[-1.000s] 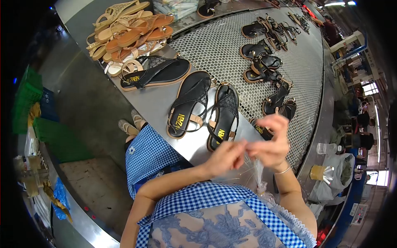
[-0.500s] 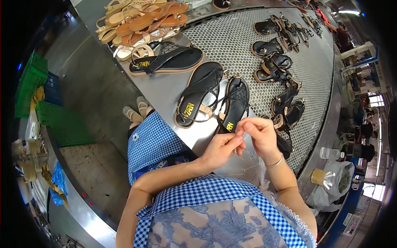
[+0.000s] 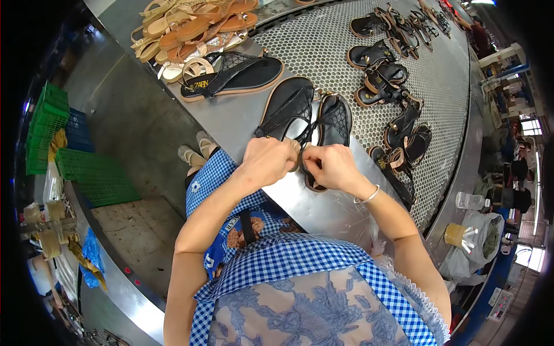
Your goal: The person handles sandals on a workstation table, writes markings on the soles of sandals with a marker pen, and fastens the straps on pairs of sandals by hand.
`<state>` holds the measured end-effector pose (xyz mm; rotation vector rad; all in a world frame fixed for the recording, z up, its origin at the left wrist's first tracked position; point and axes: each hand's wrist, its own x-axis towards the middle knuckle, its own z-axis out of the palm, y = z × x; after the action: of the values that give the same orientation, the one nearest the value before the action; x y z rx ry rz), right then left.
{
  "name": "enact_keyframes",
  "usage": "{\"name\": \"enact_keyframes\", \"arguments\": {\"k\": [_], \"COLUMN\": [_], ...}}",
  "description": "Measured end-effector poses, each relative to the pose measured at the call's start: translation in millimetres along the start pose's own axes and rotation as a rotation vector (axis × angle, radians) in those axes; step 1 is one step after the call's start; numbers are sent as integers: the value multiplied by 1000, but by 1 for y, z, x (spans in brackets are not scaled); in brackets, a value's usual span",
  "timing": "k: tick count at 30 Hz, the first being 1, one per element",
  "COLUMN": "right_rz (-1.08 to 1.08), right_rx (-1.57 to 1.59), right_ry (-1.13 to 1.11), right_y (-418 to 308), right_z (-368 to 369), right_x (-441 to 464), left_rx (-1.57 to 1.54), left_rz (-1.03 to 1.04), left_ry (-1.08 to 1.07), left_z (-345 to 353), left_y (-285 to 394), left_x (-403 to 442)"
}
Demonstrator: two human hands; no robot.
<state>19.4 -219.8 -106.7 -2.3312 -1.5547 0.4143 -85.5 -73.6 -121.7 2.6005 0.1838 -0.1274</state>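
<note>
Two black sandals with quilted straps lie side by side at the metal table's edge: the left sandal and the right sandal. My left hand is closed over the heel end of the left sandal, fingers pinched at its thin strap. Close beside it, my right hand is closed in a pinch at the strap between the two sandals, above the right sandal's heel. The fingertips of both hands nearly meet, and the exact grip is partly hidden. Another black sandal lies farther back.
Tan and brown sandals are piled at the back left. Several black sandals lie in a row on the perforated conveyor belt. Green crates stand on the floor at left. A plastic bottle stands at right.
Both hands have moved forward and left, from being pinched together in front of the right sandal to the straps of the pair. The gold lettering on these sandals is now covered.
</note>
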Motion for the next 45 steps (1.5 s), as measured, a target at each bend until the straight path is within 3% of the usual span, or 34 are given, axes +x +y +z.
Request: {"name": "enact_keyframes", "arguments": {"k": [1,3,4,7,8,10,12,14,15,16,19,20,22,24,26,30,32,34,35,38,42,44,45], "right_rz": [-24,-41,-33,261,266,243,246,118,113,110,183,180,69,42,-170,-185,-186,-151,-73,-105,-101,118,333], "right_rx": [25,12,50,497,500,1124,1259,1374,1294,1214,1194,1180,1046,892,483,164,141,386,488,480,637,343,316], "right_ry": [41,114,216,103,109,-29,-71,-55,21,93,224,264,333,392,528,619,641,667,569,468,481,722,755], "right_y": [3,8,9,14,12,8,6,7,5,1,-6,-8,-10,-6,-3,-12,-13,-12,-11,-7,15,49,68], "right_z": [2,-2,-8,-32,-34,-38,-40,-34,-29,-22,-10,-9,-5,0,1,-1,2,6,5,1,-16,-46,-62], "right_x": [-1,-7,-11,-24,-26,-31,-33,-33,-31,-28,-22,-21,-20,-18,-15,-16,-14,-10,-11,-11,-28,-54,-69], "left_rx": [0,-82,-83,-250,-249,-518,-702,-1350,-1287,-883,-651,-645,-808,-852,-831,-836,-837,-838,-838,-873,-1131,-1659,-1750], "left_rz": [0,51,52,57,64,128,114,-46,-86,24,193,216,20,42,-39,-38,-54,-67,-65,-60,-36,-17,4], "left_ry": [-6,287,283,831,825,954,872,788,753,770,746,732,691,703,680,719,756,783,791,783,606,433,497], "left_z": [1,5,1,-11,-8,1,10,24,29,25,29,29,28,36,35,37,35,32,32,34,27,-12,-40], "left_y": [-1,-5,-6,-5,-2,12,25,35,34,35,40,42,46,41,43,42,45,46,46,41,41,36,37], "left_x": [-2,-12,-18,-25,-25,-24,-25,-19,-19,-19,-17,-17,-19,-17,-18,-15,-16,-15,-14,-13,-8,-19,-29]}}
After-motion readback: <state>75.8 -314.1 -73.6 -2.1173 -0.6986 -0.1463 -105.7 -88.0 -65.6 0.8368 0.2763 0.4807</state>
